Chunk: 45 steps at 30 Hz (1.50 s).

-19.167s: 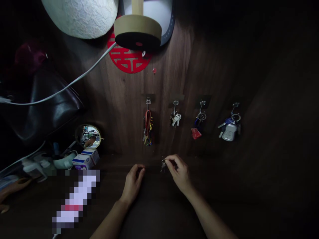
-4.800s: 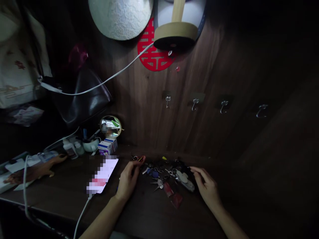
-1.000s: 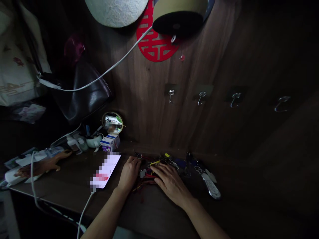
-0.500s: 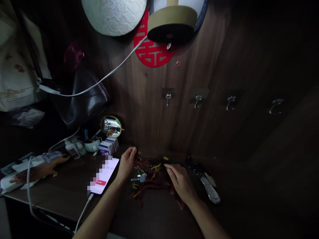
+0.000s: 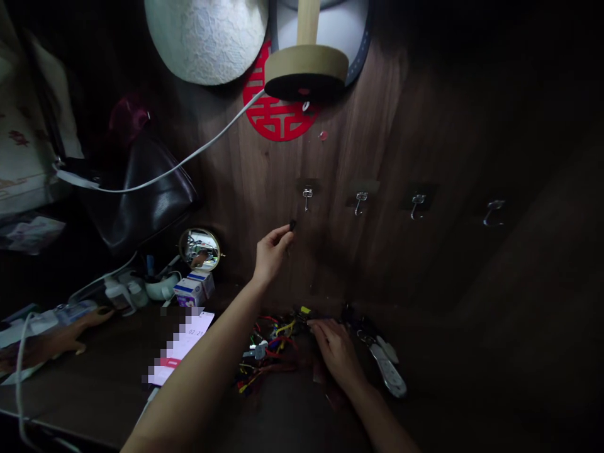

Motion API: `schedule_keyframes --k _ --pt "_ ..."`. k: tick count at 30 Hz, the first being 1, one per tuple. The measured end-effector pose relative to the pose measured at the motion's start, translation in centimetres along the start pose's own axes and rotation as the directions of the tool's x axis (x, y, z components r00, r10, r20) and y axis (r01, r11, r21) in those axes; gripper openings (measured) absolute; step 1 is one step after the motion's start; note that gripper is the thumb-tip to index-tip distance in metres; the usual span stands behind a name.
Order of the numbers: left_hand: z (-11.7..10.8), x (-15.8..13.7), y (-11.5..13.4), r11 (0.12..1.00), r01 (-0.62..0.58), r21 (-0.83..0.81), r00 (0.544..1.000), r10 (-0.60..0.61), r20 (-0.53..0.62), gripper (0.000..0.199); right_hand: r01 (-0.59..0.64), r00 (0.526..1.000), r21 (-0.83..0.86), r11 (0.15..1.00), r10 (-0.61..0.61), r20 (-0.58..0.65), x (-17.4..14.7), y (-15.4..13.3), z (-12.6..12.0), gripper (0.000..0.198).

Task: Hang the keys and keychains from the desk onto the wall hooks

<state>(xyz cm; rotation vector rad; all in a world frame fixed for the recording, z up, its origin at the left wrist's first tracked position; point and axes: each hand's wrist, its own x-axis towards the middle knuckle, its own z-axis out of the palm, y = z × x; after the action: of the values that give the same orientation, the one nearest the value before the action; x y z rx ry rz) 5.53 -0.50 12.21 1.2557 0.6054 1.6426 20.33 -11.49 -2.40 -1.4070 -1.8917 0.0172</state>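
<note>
My left hand [image 5: 275,253] is raised in front of the wooden wall, pinching a small dark object [image 5: 292,224] whose kind I cannot make out. Just above and to the right of the fingertips is the leftmost metal wall hook [image 5: 307,197]. Lower down, my right hand [image 5: 336,347] lies with its fingers stretched out at the right end of a tangle of coloured cords [image 5: 283,330]. A silver key [image 5: 256,352] shows at the tangle's left side. Right of that hand lies a light-coloured remote-like fob [image 5: 389,371] with a ring.
More hooks [image 5: 361,202] run along the wall to the right. On the left of the desk are a lit phone [image 5: 186,349], small boxes [image 5: 193,288], a round mirror [image 5: 200,250] and bottles [image 5: 119,296]. A white cable [image 5: 189,157] hangs across from the lamp [image 5: 306,72].
My left hand has risen from the desk towards the leftmost hook, with the small dark object in its fingertips. My right hand stays by the cords. The view has shifted slightly.
</note>
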Motion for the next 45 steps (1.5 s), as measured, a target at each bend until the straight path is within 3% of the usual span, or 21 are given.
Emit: schedule_keyframes --k 6,14,19,29,45 --pt "3.8 2.1 0.5 0.993 -0.017 -0.115 1.0 0.018 0.011 0.027 -0.02 1.0 -0.006 1.0 0.02 0.006 0.1 0.0 -0.2 0.032" --pt "4.4 3.3 -1.1 0.985 0.072 -0.154 0.997 -0.074 -0.01 0.027 0.018 0.999 -0.039 0.999 -0.019 -0.029 0.2 0.0 -0.1 0.035" --pt "4.1 3.8 -2.3 0.973 0.141 -0.184 0.988 -0.15 -0.036 0.024 0.0 1.0 -0.044 0.999 0.0 0.003 0.2 0.0 -0.1 0.034" --pt "3.1 3.7 -3.7 0.986 0.099 -0.133 0.994 -0.104 -0.034 0.026 0.016 1.0 -0.053 0.998 -0.016 -0.004 0.2 0.2 0.1 0.034" --pt "-1.8 -1.1 -5.6 0.984 0.163 -0.067 0.985 -0.167 -0.051 0.029 0.008 0.999 -0.065 0.998 -0.005 0.042 0.2 0.5 0.4 0.035"
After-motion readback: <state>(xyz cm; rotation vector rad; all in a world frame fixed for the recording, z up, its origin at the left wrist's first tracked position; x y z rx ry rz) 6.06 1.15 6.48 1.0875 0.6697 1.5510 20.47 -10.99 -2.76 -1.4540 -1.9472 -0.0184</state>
